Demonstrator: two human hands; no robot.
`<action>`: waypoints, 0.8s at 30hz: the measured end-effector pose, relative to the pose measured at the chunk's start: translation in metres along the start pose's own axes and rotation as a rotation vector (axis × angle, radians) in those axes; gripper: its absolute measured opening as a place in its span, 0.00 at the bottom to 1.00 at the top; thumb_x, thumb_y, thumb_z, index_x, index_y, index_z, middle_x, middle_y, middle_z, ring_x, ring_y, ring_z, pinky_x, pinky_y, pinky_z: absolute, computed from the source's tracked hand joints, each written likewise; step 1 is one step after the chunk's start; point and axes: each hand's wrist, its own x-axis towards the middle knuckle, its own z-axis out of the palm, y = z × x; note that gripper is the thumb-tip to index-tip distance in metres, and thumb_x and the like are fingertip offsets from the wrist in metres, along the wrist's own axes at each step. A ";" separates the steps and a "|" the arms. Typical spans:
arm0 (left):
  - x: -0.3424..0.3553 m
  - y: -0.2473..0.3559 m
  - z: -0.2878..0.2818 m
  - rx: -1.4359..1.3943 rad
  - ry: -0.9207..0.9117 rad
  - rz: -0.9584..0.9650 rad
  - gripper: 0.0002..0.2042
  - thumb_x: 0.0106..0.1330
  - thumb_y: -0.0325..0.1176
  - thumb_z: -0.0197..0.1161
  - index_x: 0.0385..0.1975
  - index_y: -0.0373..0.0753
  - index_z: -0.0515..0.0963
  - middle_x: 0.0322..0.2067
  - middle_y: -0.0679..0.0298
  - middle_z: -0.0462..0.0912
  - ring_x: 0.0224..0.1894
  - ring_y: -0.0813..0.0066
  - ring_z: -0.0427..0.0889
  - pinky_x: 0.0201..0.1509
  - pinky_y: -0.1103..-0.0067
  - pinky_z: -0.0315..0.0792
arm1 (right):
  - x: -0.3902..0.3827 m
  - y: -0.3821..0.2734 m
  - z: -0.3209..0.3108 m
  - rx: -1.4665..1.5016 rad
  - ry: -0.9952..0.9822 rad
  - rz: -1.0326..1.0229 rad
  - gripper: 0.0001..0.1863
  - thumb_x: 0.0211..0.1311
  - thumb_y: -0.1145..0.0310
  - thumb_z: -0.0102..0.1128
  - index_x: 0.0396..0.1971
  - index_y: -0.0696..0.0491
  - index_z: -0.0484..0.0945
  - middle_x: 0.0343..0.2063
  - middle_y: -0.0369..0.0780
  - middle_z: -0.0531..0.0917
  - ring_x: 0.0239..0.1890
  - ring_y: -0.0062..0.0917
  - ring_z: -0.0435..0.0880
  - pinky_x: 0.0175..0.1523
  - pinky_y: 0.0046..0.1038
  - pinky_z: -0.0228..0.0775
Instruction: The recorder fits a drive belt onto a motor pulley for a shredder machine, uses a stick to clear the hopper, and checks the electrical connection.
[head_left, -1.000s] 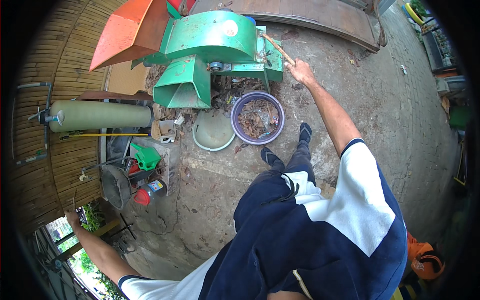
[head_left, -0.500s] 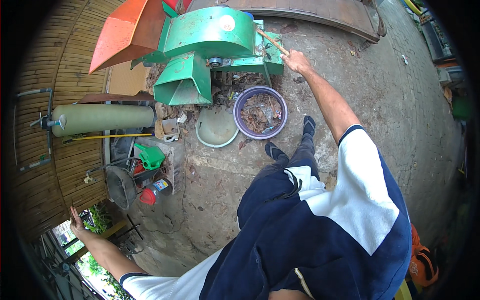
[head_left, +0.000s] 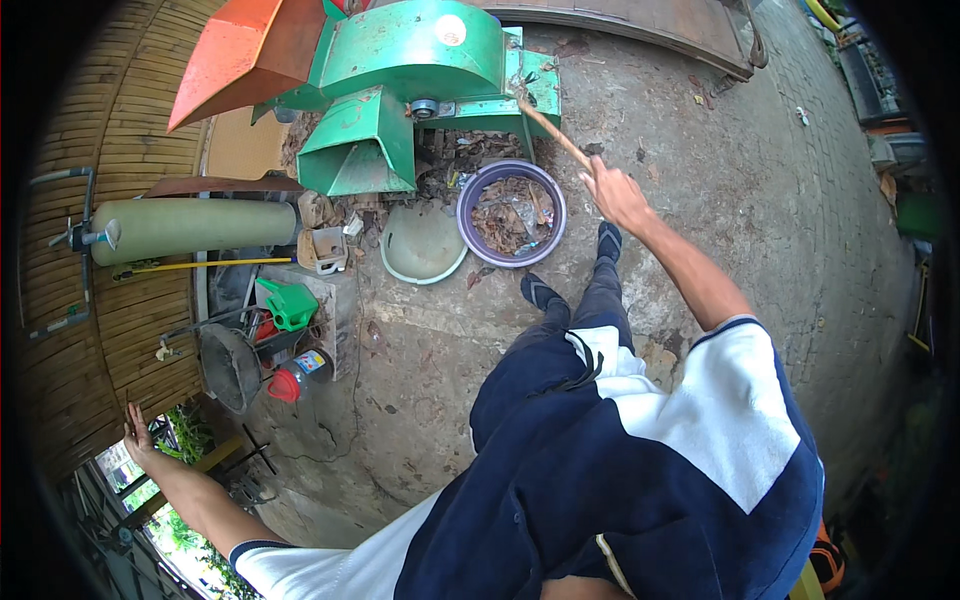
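My right hand (head_left: 618, 195) is closed around one end of a wooden stick (head_left: 556, 134). The stick's far end meets the right end of a green machine (head_left: 405, 58), next to its frame. Just below that end stands a purple tub (head_left: 562, 215) holding dry leaves and scraps, some of them plastic. My left hand (head_left: 140, 438) is stretched out to the far left with its fingers apart, close to the bamboo wall (head_left: 140, 330). Whether it touches the wall I cannot tell.
An orange hopper (head_left: 240, 65) and a green chute (head_left: 362, 150) belong to the machine. A pale round basin (head_left: 425, 250) lies beside the tub. Left of it are a greenish tank (head_left: 195, 232), a green jug (head_left: 290, 303), a dark bucket (head_left: 232, 365) and a red-lidded jar (head_left: 290, 380).
My right hand has drawn back toward me with the stick, whose tip has dropped lower along the machine's end. My left hand stays stretched out, its fingers now spread wider.
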 end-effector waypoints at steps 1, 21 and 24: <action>0.001 -0.009 -0.004 0.044 0.015 0.022 0.25 0.80 0.24 0.36 0.74 0.27 0.45 0.72 0.36 0.53 0.73 0.36 0.57 0.76 0.44 0.55 | -0.021 0.000 -0.003 -0.020 -0.021 0.015 0.24 0.76 0.52 0.48 0.52 0.61 0.69 0.27 0.57 0.84 0.33 0.58 0.85 0.38 0.54 0.78; -0.052 -0.018 0.038 0.124 -0.102 -0.021 0.25 0.79 0.25 0.38 0.73 0.26 0.48 0.74 0.43 0.52 0.76 0.41 0.52 0.78 0.46 0.51 | 0.082 0.008 -0.018 -0.027 0.146 0.091 0.25 0.76 0.50 0.48 0.47 0.61 0.71 0.30 0.56 0.85 0.38 0.54 0.86 0.44 0.53 0.78; -0.053 -0.014 0.025 0.110 -0.097 -0.023 0.25 0.79 0.24 0.41 0.74 0.27 0.48 0.74 0.43 0.52 0.76 0.41 0.53 0.78 0.47 0.53 | 0.072 -0.006 0.016 -0.021 0.058 0.040 0.23 0.76 0.51 0.47 0.49 0.60 0.69 0.30 0.57 0.85 0.38 0.54 0.87 0.44 0.53 0.79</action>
